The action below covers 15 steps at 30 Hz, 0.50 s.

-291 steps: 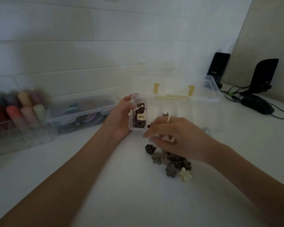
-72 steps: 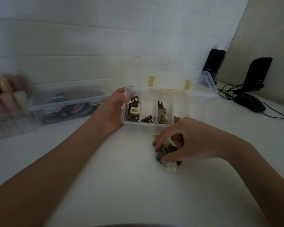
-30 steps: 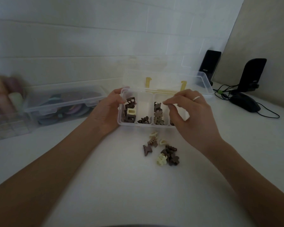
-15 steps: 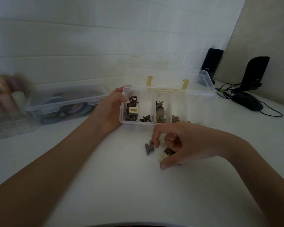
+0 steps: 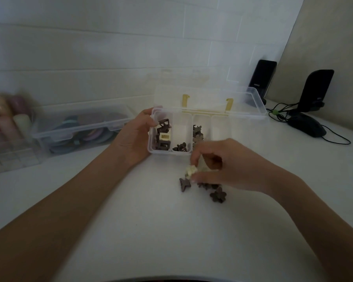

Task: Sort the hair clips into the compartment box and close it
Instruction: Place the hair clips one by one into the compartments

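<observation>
A clear compartment box (image 5: 181, 127) stands open on the white table, its lid (image 5: 210, 98) tilted back with two yellow latches. Square brown and cream clips fill its leftmost compartment; small brown clips lie in the second and third. My left hand (image 5: 135, 137) grips the box's left end. My right hand (image 5: 224, 167) hovers just in front of the box, thumb and forefinger pinching a cream hair clip (image 5: 191, 170). Under and beside that hand lie loose brown clips, among them a butterfly-shaped one (image 5: 184, 184) and a flower-shaped one (image 5: 218, 195). My hand hides part of the pile.
A closed clear box of coloured round items (image 5: 80, 127) sits at the left, beside a case of pastel items (image 5: 6, 127). At the right stand two black speakers (image 5: 261, 82) and a black mouse (image 5: 307, 126) with cables.
My right hand went from over the box down onto the loose pile and has lifted a cream clip off the table. The left hand and the box stayed put.
</observation>
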Motion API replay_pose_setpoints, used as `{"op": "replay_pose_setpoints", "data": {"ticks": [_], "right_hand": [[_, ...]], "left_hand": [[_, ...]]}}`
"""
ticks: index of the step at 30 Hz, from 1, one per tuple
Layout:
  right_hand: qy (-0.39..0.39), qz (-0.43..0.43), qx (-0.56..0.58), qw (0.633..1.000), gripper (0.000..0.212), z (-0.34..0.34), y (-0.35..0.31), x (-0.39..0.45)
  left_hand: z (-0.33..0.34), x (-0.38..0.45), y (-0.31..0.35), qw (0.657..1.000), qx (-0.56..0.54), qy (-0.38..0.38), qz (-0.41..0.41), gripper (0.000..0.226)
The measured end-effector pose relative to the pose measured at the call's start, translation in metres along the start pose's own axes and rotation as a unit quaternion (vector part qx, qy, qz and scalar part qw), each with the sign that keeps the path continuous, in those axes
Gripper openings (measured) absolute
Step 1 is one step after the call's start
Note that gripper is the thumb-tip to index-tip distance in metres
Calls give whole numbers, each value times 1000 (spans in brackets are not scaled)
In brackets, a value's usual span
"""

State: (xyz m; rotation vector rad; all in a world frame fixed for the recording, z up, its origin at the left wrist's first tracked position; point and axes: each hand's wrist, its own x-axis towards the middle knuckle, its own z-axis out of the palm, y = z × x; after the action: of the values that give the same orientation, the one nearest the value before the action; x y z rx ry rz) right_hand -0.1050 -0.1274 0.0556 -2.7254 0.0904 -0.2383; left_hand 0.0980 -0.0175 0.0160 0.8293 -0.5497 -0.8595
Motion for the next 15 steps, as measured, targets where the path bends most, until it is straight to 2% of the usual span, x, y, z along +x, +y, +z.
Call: {"op": "replay_pose_setpoints", "data": {"ticks": [3,6,8,11,15], "right_hand": [[130,-32,46,990,23,-1,-1,1],[211,-16,49,976,20,0,0,2],[236,0,53,970,20,1,6,3],[273,14,36,961,19,2,12,5],[315,33,-18,948,19,3,17,6]], "left_hand": [[-1,0,0,1000,-4,-5,3,53],[-1,1,0,1000,4,-2,0,51],[0,0,0,1000,6,2,-2,45],[0,0,0,1000,1,-3,-2,51],[-1,0,0,1000,5,5,-2,46]]}}
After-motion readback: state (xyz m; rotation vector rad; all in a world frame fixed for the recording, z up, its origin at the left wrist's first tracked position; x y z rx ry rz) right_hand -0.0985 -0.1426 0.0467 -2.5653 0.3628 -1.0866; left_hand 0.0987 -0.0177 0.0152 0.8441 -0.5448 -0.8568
